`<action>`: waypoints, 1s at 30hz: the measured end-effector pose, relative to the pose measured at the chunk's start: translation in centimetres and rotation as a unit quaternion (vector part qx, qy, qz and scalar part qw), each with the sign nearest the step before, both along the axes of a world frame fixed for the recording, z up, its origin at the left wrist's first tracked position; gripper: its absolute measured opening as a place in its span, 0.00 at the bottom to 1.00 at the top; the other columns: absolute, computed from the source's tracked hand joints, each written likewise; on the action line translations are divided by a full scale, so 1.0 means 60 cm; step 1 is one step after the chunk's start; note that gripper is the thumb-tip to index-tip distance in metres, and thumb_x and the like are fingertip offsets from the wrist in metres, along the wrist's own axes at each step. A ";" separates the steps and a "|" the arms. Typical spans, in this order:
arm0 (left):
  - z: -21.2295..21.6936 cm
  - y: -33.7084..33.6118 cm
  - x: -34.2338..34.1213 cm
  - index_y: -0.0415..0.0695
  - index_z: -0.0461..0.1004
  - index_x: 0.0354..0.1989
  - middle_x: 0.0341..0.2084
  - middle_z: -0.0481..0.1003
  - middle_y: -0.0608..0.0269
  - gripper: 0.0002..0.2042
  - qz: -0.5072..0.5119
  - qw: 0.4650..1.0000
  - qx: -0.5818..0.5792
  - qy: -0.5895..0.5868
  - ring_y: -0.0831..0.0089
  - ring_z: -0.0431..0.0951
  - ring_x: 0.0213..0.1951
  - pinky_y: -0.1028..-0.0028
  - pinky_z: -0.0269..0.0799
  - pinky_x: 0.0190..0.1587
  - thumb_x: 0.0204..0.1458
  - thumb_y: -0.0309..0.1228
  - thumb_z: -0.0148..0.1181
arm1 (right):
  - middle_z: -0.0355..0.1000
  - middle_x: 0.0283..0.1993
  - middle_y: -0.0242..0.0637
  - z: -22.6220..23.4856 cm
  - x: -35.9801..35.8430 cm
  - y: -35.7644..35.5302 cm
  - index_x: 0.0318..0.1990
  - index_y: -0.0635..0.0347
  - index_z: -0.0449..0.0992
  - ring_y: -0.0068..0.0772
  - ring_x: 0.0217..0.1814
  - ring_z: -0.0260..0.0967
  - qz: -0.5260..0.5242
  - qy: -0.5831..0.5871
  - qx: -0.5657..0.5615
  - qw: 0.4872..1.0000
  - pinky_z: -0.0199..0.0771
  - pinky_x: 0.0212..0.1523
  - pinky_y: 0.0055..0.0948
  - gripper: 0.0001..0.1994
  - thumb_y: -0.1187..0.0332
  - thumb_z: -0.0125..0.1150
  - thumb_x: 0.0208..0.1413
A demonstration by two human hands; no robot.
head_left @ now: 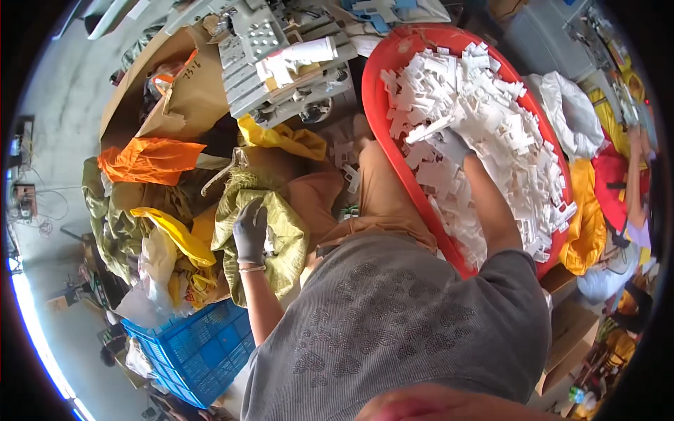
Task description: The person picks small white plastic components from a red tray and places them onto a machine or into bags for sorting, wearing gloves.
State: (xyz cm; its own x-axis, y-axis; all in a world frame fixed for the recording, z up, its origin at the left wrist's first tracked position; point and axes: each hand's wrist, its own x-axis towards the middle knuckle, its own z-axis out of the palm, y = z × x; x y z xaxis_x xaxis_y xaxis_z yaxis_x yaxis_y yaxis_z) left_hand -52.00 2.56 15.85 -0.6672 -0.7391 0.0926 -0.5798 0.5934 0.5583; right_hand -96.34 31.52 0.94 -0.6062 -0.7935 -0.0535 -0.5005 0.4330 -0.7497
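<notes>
My right hand (453,146), in a grey glove, reaches into a red oval tub (375,105) heaped with small white plastic parts (509,137). Its fingers are closed on a longer white plastic part (430,130) lying across the top of the heap. At the left, my left hand (250,231), also gloved, is over the mouth of a green woven sack (286,263). Its fingers point away from me, slightly bent and a little apart, with nothing visible between them. The inside of the sack is mostly hidden.
Ahead stands a grey metal machine (256,35) with a white part (298,56) on it. A cardboard box (200,88), an orange bag (151,160) and a yellow bag (175,234) lie left, above a blue crate (203,351). A white sack (572,116) stands right of the tub.
</notes>
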 end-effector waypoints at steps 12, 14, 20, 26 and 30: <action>0.099 -0.045 -0.117 0.40 0.76 0.41 0.39 0.76 0.53 0.10 -0.101 0.983 -0.100 0.114 0.57 0.76 0.41 0.68 0.71 0.45 0.50 0.26 0.56 | 0.63 0.57 0.52 -0.019 0.105 0.078 0.61 0.53 0.57 0.55 0.53 0.66 -0.010 0.110 0.364 0.925 0.69 0.51 0.42 0.37 0.51 0.62 0.44; 0.130 -0.058 -0.144 0.41 0.76 0.41 0.39 0.76 0.53 0.10 -0.115 0.976 -0.118 0.141 0.58 0.76 0.42 0.68 0.70 0.46 0.50 0.26 0.55 | 0.62 0.58 0.53 -0.018 0.118 0.082 0.62 0.53 0.56 0.55 0.53 0.67 -0.045 0.120 0.353 0.927 0.69 0.51 0.42 0.37 0.52 0.61 0.44; 0.212 -0.096 -0.249 0.43 0.76 0.41 0.40 0.76 0.55 0.10 -0.130 0.962 -0.165 0.175 0.57 0.75 0.43 0.67 0.70 0.47 0.51 0.30 0.57 | 0.70 0.49 0.50 0.023 0.119 0.098 0.62 0.52 0.55 0.51 0.47 0.71 -0.027 0.033 0.298 0.954 0.71 0.47 0.44 0.35 0.57 0.59 0.44; 0.205 -0.160 -0.344 0.42 0.73 0.45 0.41 0.75 0.50 0.17 -0.222 0.952 -0.168 0.131 0.52 0.75 0.43 0.65 0.71 0.45 0.45 0.32 0.61 | 0.63 0.56 0.51 0.055 0.105 0.110 0.62 0.54 0.55 0.48 0.51 0.69 0.114 0.145 0.444 0.877 0.70 0.49 0.42 0.37 0.58 0.61 0.43; 0.210 -0.171 -0.351 0.44 0.73 0.46 0.41 0.76 0.55 0.17 -0.238 0.949 -0.153 0.141 0.62 0.77 0.44 0.71 0.71 0.46 0.45 0.29 0.62 | 0.61 0.57 0.52 0.064 0.082 0.121 0.63 0.54 0.52 0.52 0.50 0.68 0.098 0.125 0.327 0.931 0.70 0.49 0.44 0.38 0.55 0.61 0.43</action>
State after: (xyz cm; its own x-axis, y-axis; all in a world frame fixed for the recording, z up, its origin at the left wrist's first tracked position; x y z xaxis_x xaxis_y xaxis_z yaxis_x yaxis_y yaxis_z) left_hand -73.03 -7.67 28.44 -0.8354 -0.2709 0.4783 -0.0592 0.9094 0.4116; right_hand -91.43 38.80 4.78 -0.5111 -0.7375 -0.4413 -0.7419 0.6379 -0.2067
